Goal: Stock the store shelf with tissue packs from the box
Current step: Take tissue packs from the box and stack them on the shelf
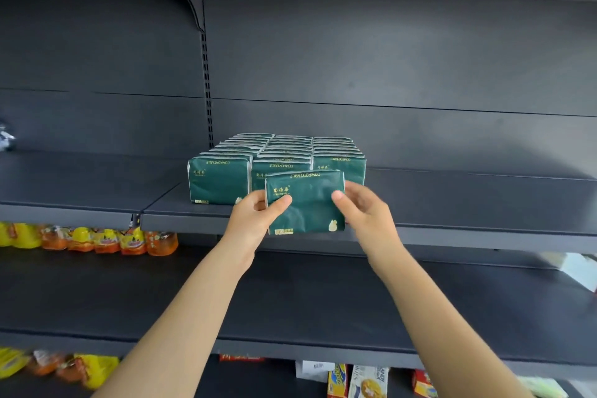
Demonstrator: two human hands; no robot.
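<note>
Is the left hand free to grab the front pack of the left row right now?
Probably not yet: the left hand grips the held pack. Nothing blocks the left row's front pack, though.

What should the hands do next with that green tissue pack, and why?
Probably ease the tissue pack forward and set it on the shelf, at the front of the middle row. The left hand and right hand hold it upright in front of that row, at the shelf's edge.

Dark green tissue packs [277,168], gold lettering; charcoal shelf [484,203].
</note>
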